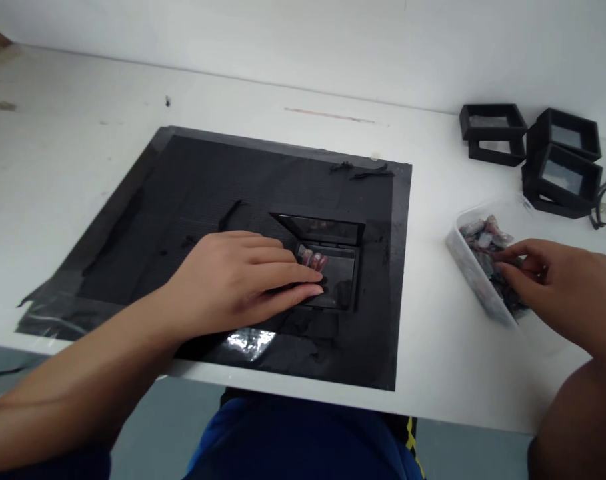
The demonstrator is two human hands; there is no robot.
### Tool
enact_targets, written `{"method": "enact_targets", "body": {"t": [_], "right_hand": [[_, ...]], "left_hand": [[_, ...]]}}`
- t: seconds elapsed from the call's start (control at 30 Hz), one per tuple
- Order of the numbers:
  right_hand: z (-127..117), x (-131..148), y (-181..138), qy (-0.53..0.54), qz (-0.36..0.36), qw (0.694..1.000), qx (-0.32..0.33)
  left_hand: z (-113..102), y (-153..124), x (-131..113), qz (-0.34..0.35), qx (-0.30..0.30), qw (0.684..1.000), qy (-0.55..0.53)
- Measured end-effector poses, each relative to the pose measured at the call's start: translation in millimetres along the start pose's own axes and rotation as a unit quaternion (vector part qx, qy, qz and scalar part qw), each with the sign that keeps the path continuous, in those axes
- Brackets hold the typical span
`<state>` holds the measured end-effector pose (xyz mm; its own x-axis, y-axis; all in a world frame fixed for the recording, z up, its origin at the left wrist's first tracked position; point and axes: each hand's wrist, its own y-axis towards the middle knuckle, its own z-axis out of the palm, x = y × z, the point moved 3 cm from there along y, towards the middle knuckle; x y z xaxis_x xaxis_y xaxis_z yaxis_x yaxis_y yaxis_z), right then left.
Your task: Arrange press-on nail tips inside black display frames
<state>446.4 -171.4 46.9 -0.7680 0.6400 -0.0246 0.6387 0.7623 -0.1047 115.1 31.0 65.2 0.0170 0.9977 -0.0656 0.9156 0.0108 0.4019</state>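
White surface (73, 133). Left hand (243, 280), fingers extended, across open black case (340, 267) on black mat (207, 173); grip unclear. Right hand (557, 267), fingers bent, in plastic tub (470, 267) of small pieces (475, 230); cannot tell if gripping.

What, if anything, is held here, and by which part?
I can't tell: the left hand rests on the open black case; the right hand has its fingers among small pieces in the clear tub, any grip unclear.

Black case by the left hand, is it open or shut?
Open: the black case has its lid tilted up at the far side, and reddish pieces show inside, by the left hand.
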Motion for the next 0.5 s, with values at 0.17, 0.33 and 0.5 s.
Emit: {"method": "enact_targets", "body": {"t": [0.17, 0.33, 0.5], "right_hand": [[-6.3, 1.1, -1.0, 0.013, 0.048, 0.998, 0.040], [-13.2, -1.7, -5.4, 0.069, 0.044, 0.997, 0.001], [-12.3, -6.5, -8.9, 0.146, 0.057, 0.986, -0.049]], "left_hand": [[1.8, -2.5, 2.3, -0.008, -0.003, 1.000, -0.005], [2.3, -3.8, 1.7, -0.010, -0.004, 1.000, -0.014], [1.0, -2.8, 1.2, -0.012, -0.010, 1.000, -0.010]]}}
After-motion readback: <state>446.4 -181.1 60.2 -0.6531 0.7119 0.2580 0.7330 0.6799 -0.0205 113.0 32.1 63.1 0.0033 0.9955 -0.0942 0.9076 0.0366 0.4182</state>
